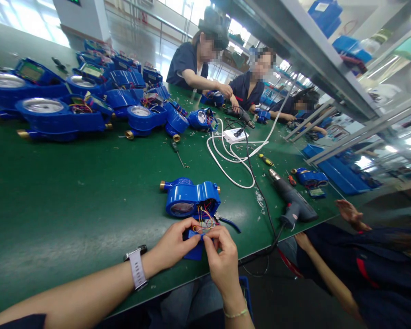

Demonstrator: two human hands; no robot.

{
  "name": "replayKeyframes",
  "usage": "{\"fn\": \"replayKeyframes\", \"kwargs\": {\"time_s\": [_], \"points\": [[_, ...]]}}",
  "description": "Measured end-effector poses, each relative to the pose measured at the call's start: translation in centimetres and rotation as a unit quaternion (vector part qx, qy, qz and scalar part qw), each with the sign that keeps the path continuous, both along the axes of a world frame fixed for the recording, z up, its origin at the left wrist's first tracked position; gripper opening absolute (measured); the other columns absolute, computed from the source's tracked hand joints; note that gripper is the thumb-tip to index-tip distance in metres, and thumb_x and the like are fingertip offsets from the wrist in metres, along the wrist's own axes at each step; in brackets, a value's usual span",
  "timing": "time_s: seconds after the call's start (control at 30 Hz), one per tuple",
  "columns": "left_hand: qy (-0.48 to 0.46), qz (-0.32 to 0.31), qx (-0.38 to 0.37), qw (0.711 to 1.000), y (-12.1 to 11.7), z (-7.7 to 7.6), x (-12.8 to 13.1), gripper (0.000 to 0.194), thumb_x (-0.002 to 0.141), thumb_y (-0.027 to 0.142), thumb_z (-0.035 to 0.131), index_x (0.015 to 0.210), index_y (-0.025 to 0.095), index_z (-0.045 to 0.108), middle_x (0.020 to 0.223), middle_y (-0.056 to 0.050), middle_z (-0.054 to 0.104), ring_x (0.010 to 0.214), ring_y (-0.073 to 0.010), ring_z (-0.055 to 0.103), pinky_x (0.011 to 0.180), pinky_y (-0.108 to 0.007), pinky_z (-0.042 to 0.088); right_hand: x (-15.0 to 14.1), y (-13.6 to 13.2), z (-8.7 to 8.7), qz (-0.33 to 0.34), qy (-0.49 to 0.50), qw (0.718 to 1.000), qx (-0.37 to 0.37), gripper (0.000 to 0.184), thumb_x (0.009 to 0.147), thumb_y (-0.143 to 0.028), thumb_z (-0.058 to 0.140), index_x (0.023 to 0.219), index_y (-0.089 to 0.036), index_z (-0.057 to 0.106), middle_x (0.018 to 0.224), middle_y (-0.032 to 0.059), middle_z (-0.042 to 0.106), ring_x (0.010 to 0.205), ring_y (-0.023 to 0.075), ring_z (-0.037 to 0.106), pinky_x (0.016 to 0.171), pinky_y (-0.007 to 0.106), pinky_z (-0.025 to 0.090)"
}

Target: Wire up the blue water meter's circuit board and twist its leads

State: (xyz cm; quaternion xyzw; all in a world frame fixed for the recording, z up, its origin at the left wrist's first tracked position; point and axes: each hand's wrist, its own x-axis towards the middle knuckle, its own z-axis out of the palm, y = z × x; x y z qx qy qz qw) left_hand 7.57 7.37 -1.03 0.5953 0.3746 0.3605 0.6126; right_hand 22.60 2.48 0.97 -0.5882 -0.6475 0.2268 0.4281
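A blue water meter [181, 201] with brass pipe ends lies on the green bench before me, its side compartment exposed. Thin red, yellow and white wires [205, 221] run from that compartment down to a blue plastic cover [193, 252] at my fingers. My left hand [173, 242], with a watch on the wrist, grips the cover from the left. The fingertips of my right hand [223, 251] are pinched together at the cover's right edge beside the wires; what lies between them is too small to make out. Blue-handled pliers [230, 224] rest just behind my right hand.
Several blue meters [65, 114] crowd the back left. A screwdriver [178, 153], a white power strip [235, 135] with looped cable, and a heat gun [292, 198] lie on the bench [71, 192]. A co-worker's hand [352, 214] is at right; other people work across.
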Motion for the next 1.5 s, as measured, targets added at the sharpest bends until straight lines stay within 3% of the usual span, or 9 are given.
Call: {"fn": "replayKeyframes", "kwargs": {"time_s": [0.2, 0.33, 0.53, 0.8, 0.93, 1.07, 1.5], "points": [[0.006, 0.006, -0.011, 1.0, 0.1, -0.3, 0.0, 0.012, 0.078, 0.026, 0.055, 0.085, 0.016, 0.055, 0.083, -0.002, 0.058, 0.081, -0.0174, 0.053, 0.076, -0.028, 0.042, 0.1, -0.2, 0.2, 0.0, 0.001, 1.0, -0.019, 0.013, 0.094, -0.017, 0.049, 0.084, -0.02, 0.057, 0.078, -0.0002, 0.057, 0.066, 0.0136, 0.051, 0.06, 0.024, 0.04], [-0.018, 0.013, -0.02, 1.0, 0.1, -0.4, 0.1, 0.015, 0.08, 0.027, 0.054, 0.09, 0.017, 0.053, 0.086, -0.002, 0.058, 0.083, -0.0176, 0.055, 0.079, -0.029, 0.044, -0.2, 0.1, 0.6, 0.023, -0.056, 0.998, -0.019, 0.014, 0.092, -0.015, 0.05, 0.094, -0.021, 0.064, 0.088, 0.0025, 0.06, 0.069, 0.0149, 0.053, 0.063, 0.026, 0.041], [-0.035, 0.017, -0.014, 0.999, -0.1, -0.6, 0.0, 0.015, 0.083, 0.027, 0.053, 0.094, 0.017, 0.052, 0.09, -0.003, 0.058, 0.087, -0.018, 0.056, 0.082, -0.031, 0.045, -0.6, 0.3, 0.5, 0.035, -0.103, 0.994, -0.013, 0.017, 0.092, -0.014, 0.049, 0.09, -0.02, 0.065, 0.09, 0.0052, 0.06, 0.081, 0.0177, 0.058, 0.069, 0.028, 0.042], [-0.021, 0.015, 0.002, 1.0, 0.0, -0.6, 0.1, 0.013, 0.083, 0.028, 0.054, 0.089, 0.016, 0.054, 0.086, -0.003, 0.06, 0.081, -0.0171, 0.056, 0.078, -0.03, 0.046, -0.4, 0.5, 0.2, -0.005, -0.095, 0.995, 0.011, 0.017, 0.085, -0.012, 0.049, 0.07, -0.019, 0.051, 0.07, -0.0004, 0.048, 0.059, 0.0136, 0.046, 0.056, 0.026, 0.033], [-0.013, 0.02, 0.001, 1.0, 0.1, -0.8, 0.2, 0.012, 0.082, 0.026, 0.054, 0.089, 0.016, 0.054, 0.086, -0.003, 0.06, 0.083, -0.0175, 0.056, 0.078, -0.03, 0.045, -0.3, 0.4, 0.2, -0.001, -0.086, 0.996, 0.007, 0.01, 0.087, -0.013, 0.049, 0.083, -0.018, 0.057, 0.079, 0.001, 0.055, 0.057, 0.0122, 0.046, 0.056, 0.026, 0.037], [-0.023, 0.022, -0.002, 0.999, 0.0, -0.9, 0.2, 0.011, 0.081, 0.024, 0.054, 0.09, 0.017, 0.054, 0.086, -0.002, 0.061, 0.083, -0.0174, 0.056, 0.078, -0.03, 0.045, -0.2, 0.5, 0.5, 0.036, -0.111, 0.993, 0.005, 0.016, 0.091, -0.014, 0.049, 0.1, -0.019, 0.062, 0.082, 0.0017, 0.061, 0.054, 0.0122, 0.047, 0.056, 0.026, 0.039], [-0.029, 0.021, -0.003, 0.999, 0.1, -0.9, 0.3, 0.012, 0.082, 0.025, 0.054, 0.091, 0.017, 0.054, 0.087, -0.003, 0.061, 0.084, -0.0183, 0.056, 0.079, -0.03, 0.045, 0.2, 1.3, 0.6, 0.092, -0.138, 0.986, 0.012, 0.019, 0.089, -0.012, 0.046, 0.098, -0.019, 0.06, 0.079, 0.0018, 0.063, 0.056, 0.0136, 0.052, 0.058, 0.026, 0.043]]}}
